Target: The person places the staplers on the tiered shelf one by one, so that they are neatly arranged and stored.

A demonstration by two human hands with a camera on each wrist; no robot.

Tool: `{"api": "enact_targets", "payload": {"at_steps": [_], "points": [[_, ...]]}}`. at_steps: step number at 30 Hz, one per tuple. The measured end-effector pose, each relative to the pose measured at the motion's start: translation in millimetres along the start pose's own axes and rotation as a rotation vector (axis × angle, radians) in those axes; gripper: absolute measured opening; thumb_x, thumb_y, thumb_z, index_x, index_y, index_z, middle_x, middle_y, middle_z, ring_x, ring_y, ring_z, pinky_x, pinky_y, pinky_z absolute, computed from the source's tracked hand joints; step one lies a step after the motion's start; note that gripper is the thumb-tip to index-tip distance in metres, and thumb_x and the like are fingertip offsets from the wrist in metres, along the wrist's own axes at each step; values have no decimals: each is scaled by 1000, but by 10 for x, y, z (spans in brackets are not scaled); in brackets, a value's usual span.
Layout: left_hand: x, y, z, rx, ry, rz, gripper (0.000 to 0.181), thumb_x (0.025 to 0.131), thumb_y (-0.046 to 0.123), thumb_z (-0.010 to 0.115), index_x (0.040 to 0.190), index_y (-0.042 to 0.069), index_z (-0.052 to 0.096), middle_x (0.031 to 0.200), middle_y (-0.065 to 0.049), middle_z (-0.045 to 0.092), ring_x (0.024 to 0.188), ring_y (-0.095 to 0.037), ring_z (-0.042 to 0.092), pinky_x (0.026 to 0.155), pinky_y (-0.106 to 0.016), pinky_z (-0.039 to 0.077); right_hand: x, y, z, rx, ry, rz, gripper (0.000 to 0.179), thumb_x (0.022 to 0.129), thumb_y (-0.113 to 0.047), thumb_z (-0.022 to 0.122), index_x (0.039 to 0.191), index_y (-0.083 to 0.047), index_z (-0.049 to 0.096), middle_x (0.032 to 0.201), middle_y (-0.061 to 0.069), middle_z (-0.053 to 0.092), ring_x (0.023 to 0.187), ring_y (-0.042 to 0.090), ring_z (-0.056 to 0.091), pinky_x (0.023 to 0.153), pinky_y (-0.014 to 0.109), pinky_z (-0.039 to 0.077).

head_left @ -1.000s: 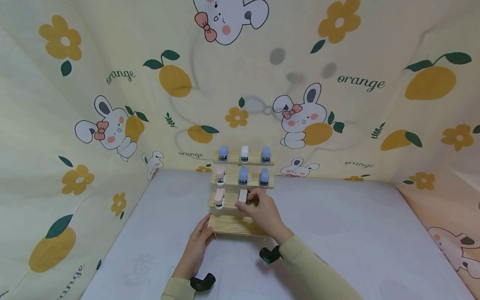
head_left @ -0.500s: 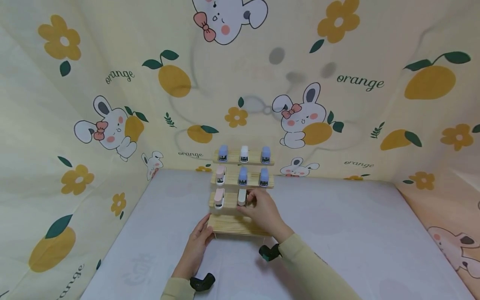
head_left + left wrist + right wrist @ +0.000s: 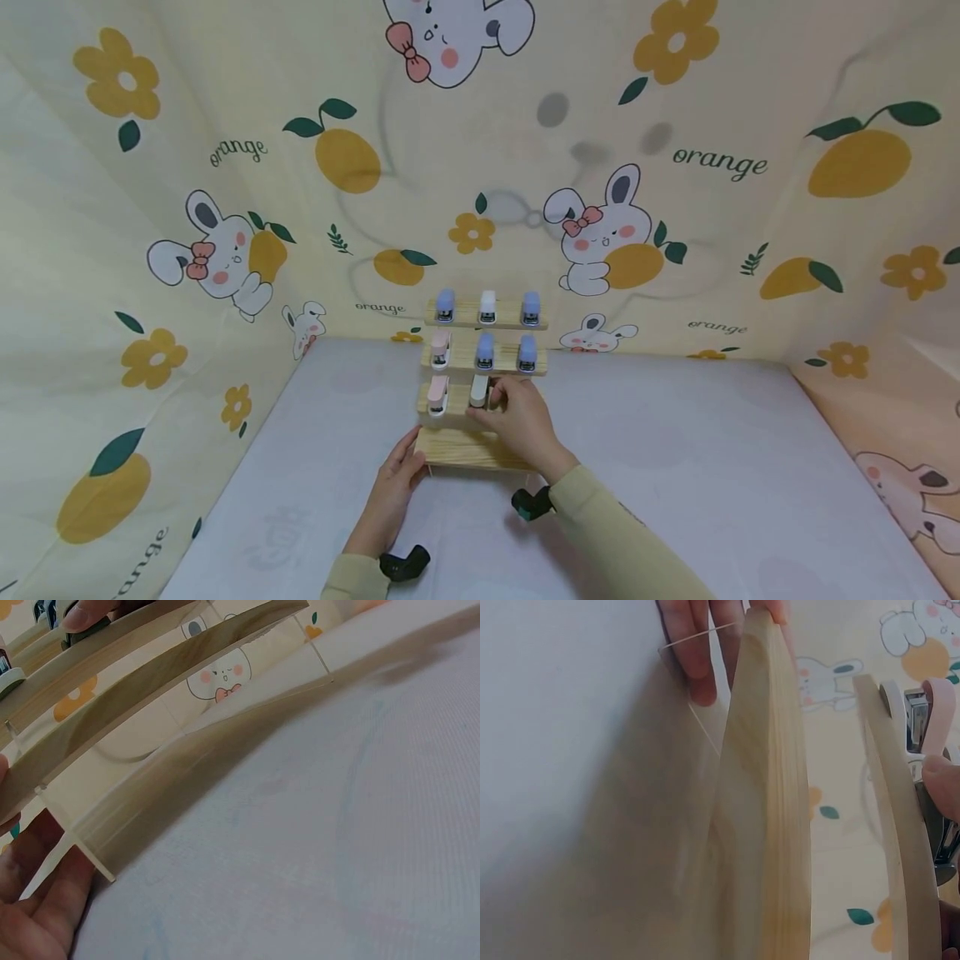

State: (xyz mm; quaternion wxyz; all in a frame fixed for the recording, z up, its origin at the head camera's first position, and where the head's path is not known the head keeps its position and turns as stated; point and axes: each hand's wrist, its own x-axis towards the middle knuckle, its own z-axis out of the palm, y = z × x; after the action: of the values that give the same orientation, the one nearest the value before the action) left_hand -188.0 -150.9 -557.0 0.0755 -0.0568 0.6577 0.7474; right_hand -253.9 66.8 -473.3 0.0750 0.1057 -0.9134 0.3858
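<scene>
On the third tier of a wooden rack, my right hand pinches a small stapler with a pale top and dark base. Its thumb shows against the stapler's side in the right wrist view. The stapler stands at the middle of that tier, right of a pink stapler. My left hand holds the left end of the lowest board. In the left wrist view, that hand's fingers lie along the clear side panel under the board.
Blue staplers and another pink stapler stand on the second tier. On the top tier, a white stapler sits between two blue ones. A white cloth covers the table, and a printed curtain hangs behind.
My right hand has shifted slightly left along the third tier with the pale stapler. The stapler's dark base shows more now. My left hand has stayed at the board's end.
</scene>
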Motion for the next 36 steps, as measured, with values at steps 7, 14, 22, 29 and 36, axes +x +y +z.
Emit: {"api": "enact_targets", "payload": {"at_steps": [7, 14, 22, 29, 36], "points": [[35, 3, 28, -2, -8, -9, 49, 103, 26, 46, 151, 23, 33, 156, -7, 29, 138, -22, 36, 112, -40, 33, 2, 25, -28, -5, 0, 5, 44, 75, -46, 81, 76, -11, 54, 96, 1, 57, 81, 20, 45, 66, 31, 38], [64, -17, 56, -6, -9, -1, 50, 103, 25, 47, 151, 22, 33, 156, -7, 29, 137, -21, 36, 112, -40, 34, 29, 70, -57, 4, -9, -14, 42, 75, -44, 82, 74, -13, 53, 117, 4, 60, 95, 19, 50, 74, 31, 41], [104, -22, 74, 2, -18, -1, 50, 103, 27, 47, 151, 23, 33, 155, -7, 30, 137, -21, 37, 112, -40, 34, 34, 91, -94, 9, -14, -4, 42, 76, -43, 82, 74, -13, 53, 116, 4, 59, 100, 21, 52, 78, 33, 44], [122, -20, 79, 25, -17, 8, 51, 102, 25, 48, 151, 22, 33, 155, -9, 31, 136, -21, 37, 111, -39, 36, -182, 198, -249, 53, -63, -102, 35, 81, -39, 79, 93, -12, 59, 121, 6, 60, 110, 22, 52, 88, 38, 49], [63, 163, -127, 522, 26, 138, 49, 102, 30, 49, 149, 24, 36, 145, -6, 45, 132, -25, 43, 109, -46, 38, -528, 656, -632, -123, 82, -315, 53, 89, -36, 70, 130, -6, 55, 122, 6, 60, 109, 22, 57, 90, 43, 52]]}}
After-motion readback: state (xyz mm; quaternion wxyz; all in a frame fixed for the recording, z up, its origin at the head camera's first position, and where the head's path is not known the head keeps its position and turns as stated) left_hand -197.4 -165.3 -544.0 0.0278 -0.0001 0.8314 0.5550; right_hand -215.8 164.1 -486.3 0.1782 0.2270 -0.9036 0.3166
